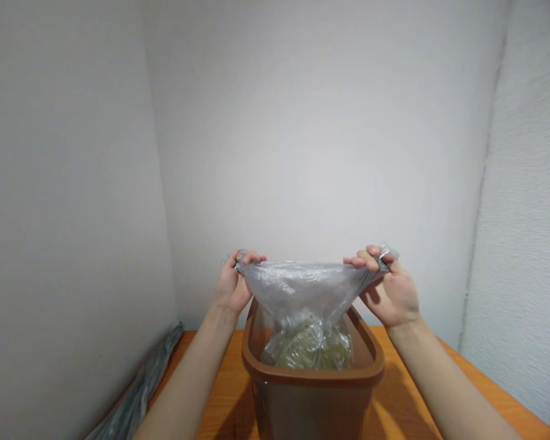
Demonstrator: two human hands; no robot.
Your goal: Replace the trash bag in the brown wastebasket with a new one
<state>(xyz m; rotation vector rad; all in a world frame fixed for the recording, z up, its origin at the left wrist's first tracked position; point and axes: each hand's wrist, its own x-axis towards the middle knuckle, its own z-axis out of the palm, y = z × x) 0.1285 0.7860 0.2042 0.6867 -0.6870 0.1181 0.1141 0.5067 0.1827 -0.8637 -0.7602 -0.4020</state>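
Note:
A clear plastic bag [302, 287] is stretched taut between my two hands above a brown plastic bin [314, 376]. My left hand [236, 281] is closed on the bag's upper left corner, and my right hand [389, 287] grips the upper right corner. Bunched plastic sticks out past the fingers on both sides. The lower part of the bag hangs inside the bin and bulges with yellowish-green contents, whose kind I cannot make out through the film. The bin stands upright, its rim below both hands.
The bin stands on an orange wooden table [224, 391]. Along the table's left edge lies a long bundle of grey plastic [142, 391] against the wall. White walls [321, 134] close in the back and both sides.

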